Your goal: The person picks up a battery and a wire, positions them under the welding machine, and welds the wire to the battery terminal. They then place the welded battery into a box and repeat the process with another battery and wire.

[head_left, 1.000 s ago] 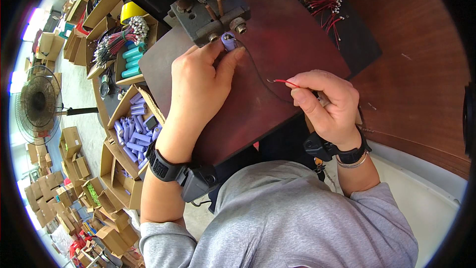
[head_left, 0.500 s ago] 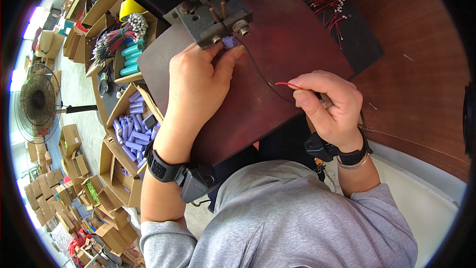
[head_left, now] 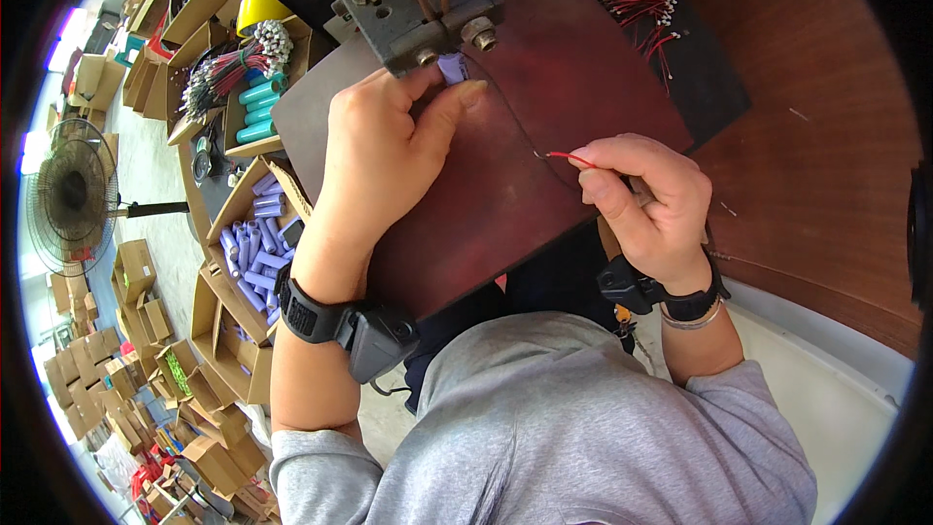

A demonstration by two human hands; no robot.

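My left hand (head_left: 389, 141) is closed on a small purple battery cell (head_left: 453, 68), gripped between thumb and fingers just below a dark metal machine head (head_left: 413, 34). Two copper pins (head_left: 426, 3) stand up from that head. A thin black wire (head_left: 507, 112) leads from beside the cell across the dark red work plate (head_left: 544, 49) toward my right hand (head_left: 649, 194). Between right thumb and forefinger I pinch a short red wire (head_left: 567, 156), its bare tip pointing left, close to the black wire. My left fingertips are partly hidden under the machine head.
Red wires with white connectors (head_left: 637, 0) lie on a black mat at the back right. On the left stand a carton of purple cells (head_left: 258, 258), larger green cells (head_left: 259, 109), a wire bundle (head_left: 233, 73) and a fan (head_left: 76, 194). Brown tabletop (head_left: 816, 156) extends right.
The cell in my left hand has turned slightly and shows more of its side. The red wire's tip has shifted a little up and right, with the right hand nearly still.
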